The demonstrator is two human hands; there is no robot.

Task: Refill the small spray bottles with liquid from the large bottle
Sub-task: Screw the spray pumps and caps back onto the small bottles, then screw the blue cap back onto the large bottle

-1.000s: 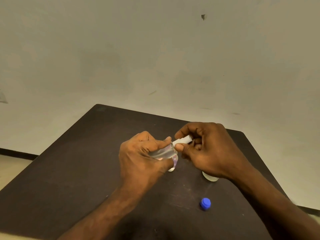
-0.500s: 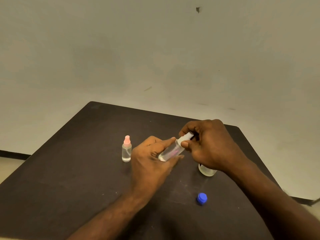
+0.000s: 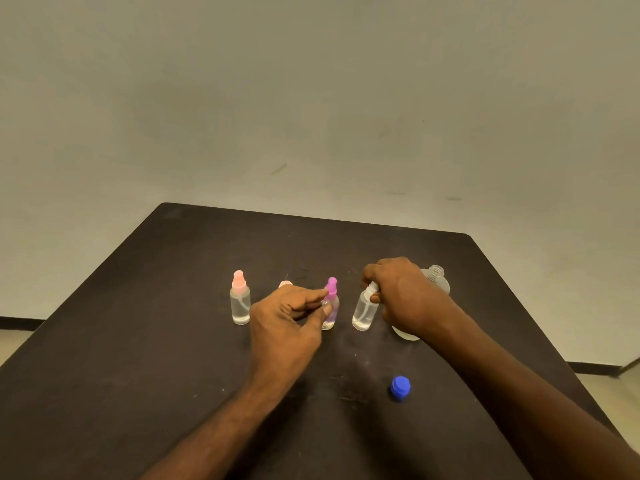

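Mid-table, right hand [image 3: 401, 296] grips white-topped bottle [image 3: 364, 311], left hand [image 3: 287, 317] pinches purple-topped bottle [image 3: 330, 306]; pink-topped bottle [image 3: 239, 303] holds liquid, large bottle [image 3: 437, 282] uncapped: refilling apparently near complete.

We see a dark brown bench [image 3: 138, 341], clear spray bottles capped pale pink [image 3: 239, 282], magenta [image 3: 331, 287] and white [image 3: 371, 289] (liquid colourless), a blue cap [image 3: 400, 388], a grey-beige wall [image 3: 311, 98]

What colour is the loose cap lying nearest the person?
Blue; the cap shows clearly in the head view.
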